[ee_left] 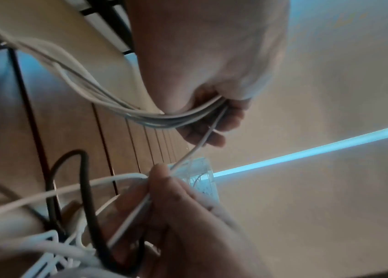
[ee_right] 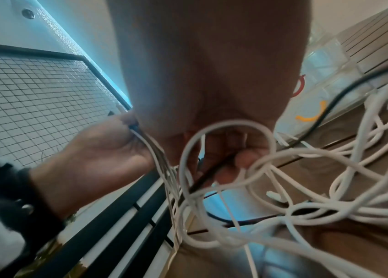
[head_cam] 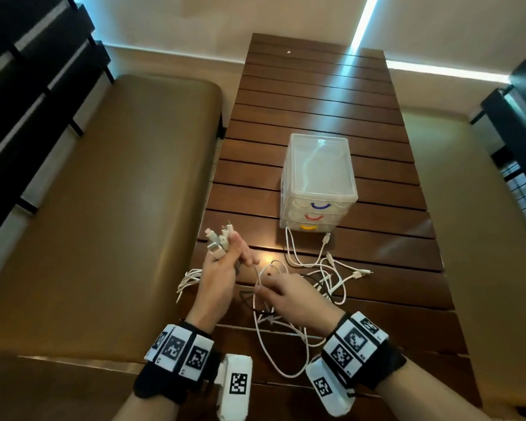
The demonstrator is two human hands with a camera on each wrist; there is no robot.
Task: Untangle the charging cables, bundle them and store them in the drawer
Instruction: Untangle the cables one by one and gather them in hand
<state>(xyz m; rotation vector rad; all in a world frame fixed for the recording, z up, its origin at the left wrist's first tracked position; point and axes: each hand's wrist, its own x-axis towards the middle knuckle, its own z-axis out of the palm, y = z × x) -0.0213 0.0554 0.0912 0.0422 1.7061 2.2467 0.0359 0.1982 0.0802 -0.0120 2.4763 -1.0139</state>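
Note:
A tangle of white charging cables (head_cam: 316,278) with one black cable (ee_left: 85,197) lies on the near part of the wooden slatted table (head_cam: 316,95). My left hand (head_cam: 222,265) grips a bunch of cable ends, their plugs (head_cam: 217,238) sticking up past the fingers; the strands (ee_left: 140,114) run through its fist. Just to its right, my right hand (head_cam: 283,291) pinches a thin white cable (ee_left: 185,156) that runs up to the left hand. A clear plastic drawer unit (head_cam: 318,177) stands behind, with blue, red and yellow handles, all drawers closed.
A tan padded bench (head_cam: 104,208) runs along the table's left side. Dark slatted furniture (head_cam: 28,86) stands at far left and a black frame with a grid panel (head_cam: 520,123) at right. Loose cable ends (head_cam: 359,273) lie before the drawer unit.

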